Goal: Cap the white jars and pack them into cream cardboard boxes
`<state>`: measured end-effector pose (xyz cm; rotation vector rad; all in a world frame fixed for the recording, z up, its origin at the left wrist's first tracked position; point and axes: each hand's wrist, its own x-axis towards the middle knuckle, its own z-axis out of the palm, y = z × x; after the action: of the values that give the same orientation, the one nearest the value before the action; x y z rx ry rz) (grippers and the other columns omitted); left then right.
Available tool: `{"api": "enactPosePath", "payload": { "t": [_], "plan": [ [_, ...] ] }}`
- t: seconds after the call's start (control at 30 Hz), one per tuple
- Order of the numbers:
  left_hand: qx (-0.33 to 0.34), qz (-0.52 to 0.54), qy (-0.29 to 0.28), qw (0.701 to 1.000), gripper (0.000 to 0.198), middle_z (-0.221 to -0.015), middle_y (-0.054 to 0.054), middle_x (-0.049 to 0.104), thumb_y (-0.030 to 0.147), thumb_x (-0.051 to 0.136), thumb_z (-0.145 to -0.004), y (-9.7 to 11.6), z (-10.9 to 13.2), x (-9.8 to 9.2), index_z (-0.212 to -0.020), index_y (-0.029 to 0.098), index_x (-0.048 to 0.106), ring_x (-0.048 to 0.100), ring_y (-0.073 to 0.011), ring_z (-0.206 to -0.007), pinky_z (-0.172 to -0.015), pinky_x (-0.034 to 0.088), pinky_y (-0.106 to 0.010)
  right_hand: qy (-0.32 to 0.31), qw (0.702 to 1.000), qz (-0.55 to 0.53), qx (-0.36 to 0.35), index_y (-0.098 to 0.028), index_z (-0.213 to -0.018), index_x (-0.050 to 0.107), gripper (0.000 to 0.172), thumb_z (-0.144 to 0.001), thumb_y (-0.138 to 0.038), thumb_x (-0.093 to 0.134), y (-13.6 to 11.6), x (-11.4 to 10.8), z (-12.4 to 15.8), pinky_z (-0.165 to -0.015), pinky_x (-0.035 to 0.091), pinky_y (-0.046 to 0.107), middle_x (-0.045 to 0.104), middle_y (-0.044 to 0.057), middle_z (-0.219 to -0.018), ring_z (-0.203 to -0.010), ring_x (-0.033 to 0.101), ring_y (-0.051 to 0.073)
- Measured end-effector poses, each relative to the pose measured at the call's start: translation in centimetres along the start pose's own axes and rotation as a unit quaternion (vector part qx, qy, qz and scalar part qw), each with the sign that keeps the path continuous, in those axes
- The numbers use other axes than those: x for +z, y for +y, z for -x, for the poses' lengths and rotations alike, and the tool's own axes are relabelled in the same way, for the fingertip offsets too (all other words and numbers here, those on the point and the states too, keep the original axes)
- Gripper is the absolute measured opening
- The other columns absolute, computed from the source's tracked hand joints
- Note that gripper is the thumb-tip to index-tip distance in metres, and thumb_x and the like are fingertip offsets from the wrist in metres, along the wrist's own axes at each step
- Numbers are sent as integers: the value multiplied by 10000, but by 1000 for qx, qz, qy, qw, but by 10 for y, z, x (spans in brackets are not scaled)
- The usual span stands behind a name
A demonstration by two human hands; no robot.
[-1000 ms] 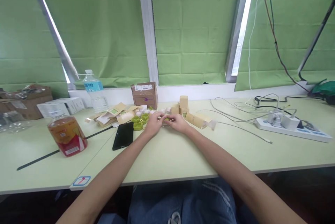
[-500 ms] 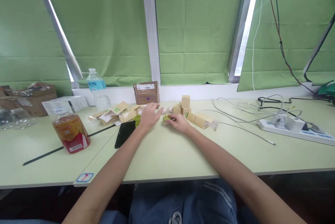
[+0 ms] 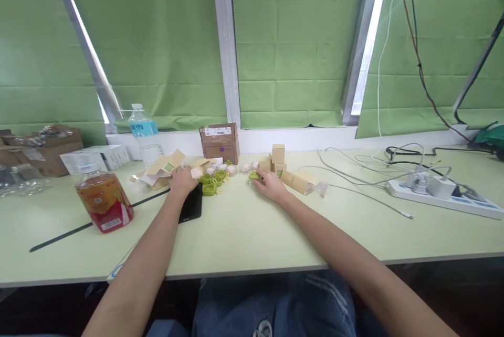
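Note:
My right hand (image 3: 271,186) rests on the table, its fingers closed on a small green round case (image 3: 254,175) whose exact kind I cannot make out. At the left, my left hand (image 3: 183,181) has curled fingers at an opened small cardboard box (image 3: 168,165) with a green label; its fingertips are partly hidden. Under that wrist lies a black phone (image 3: 192,204). Between the hands are several green cases (image 3: 209,188) with pale yellow loops. Whitish round pieces (image 3: 231,169) sit behind them.
Small cardboard boxes (image 3: 278,154) stack behind my right hand, beside a tan packet (image 3: 295,181). A brown carton (image 3: 219,143) stands at the back. A red-labelled bottle (image 3: 105,201) and a water bottle (image 3: 145,135) stand left; cables and a power strip (image 3: 444,198) lie right.
My left hand has moved left from the middle to the opened boxes, uncovering the green cases and round pieces. The opened boxes have shifted left. My right hand stays nearly in place.

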<state>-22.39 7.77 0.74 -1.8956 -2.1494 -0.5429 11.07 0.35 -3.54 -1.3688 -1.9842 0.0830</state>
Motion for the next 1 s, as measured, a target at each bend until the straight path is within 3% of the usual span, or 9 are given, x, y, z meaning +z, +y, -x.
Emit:
{"api": "enactPosePath", "payload": {
  "t": [0.2,0.43,0.53,0.6,0.73,0.83,0.93,1.0],
  "plan": [
    [-7,26,-11,1000,646,-1298,-277,615,351,683,-765,-10,-8,6,-1331,67,553,582,-415,-1271,-1045,460,-445,2,1000,-13,11,-156,-1300,666,402,-952,-355,625,-4,-3,1,-903,496,342,723,140,-1193,-1025,666,256],
    [-44,114,97,988,536,-1306,-210,543,312,692,-798,1,7,-13,-1289,160,541,611,-396,-1196,-993,514,-492,-8,1000,5,28,-168,-1331,641,427,-960,-376,605,-8,-4,2,-966,494,373,698,145,-1245,-1101,656,276],
    [-48,156,178,970,589,-1291,-203,541,381,727,-810,21,13,-32,-1293,146,485,593,-394,-1215,-1007,509,-497,-2,999,16,33,-164,-1407,586,490,-959,-359,608,-10,-5,3,-1043,474,412,641,165,-1340,-1237,596,309],
    [-16,185,220,957,620,-1302,-182,535,392,746,-808,40,20,-44,-1302,159,454,589,-375,-1224,-1018,505,-483,23,1000,10,15,-150,-1476,518,563,-945,-311,615,-12,-6,3,-1112,441,446,585,178,-1419,-1325,535,319],
    [54,258,218,940,594,-1289,-138,545,434,742,-825,87,44,-52,-1281,199,442,610,-334,-1185,-965,522,-442,131,987,-57,-68,-158,-1479,519,524,-975,-296,558,-19,-11,1,-1183,395,480,553,179,-1459,-1376,493,308],
    [141,275,189,932,559,-1255,-127,566,421,766,-821,122,69,-43,-1236,211,457,619,-326,-1154,-920,526,-429,155,968,-184,-68,-188,-1423,583,461,-1028,-409,500,-27,-13,0,-1040,530,447,638,158,-1339,-1174,636,272],
    [190,280,178,924,526,-1220,-146,576,447,748,-844,146,90,-32,-1214,198,469,627,-340,-1106,-837,530,-427,123,939,-319,-31,-197,-1481,539,557,-1018,-507,526,-30,-11,-2,-816,608,359,701,139,-1211,-977,707,230],
    [206,299,177,915,511,-1183,-146,580,443,736,-853,154,100,-28,-1212,194,472,624,-343,-1103,-837,527,-433,120,923,-366,-11,-218,-1513,513,616,-983,-520,595,-29,-8,-3,-779,612,329,716,123,-1160,-953,716,220]
  ]
}}
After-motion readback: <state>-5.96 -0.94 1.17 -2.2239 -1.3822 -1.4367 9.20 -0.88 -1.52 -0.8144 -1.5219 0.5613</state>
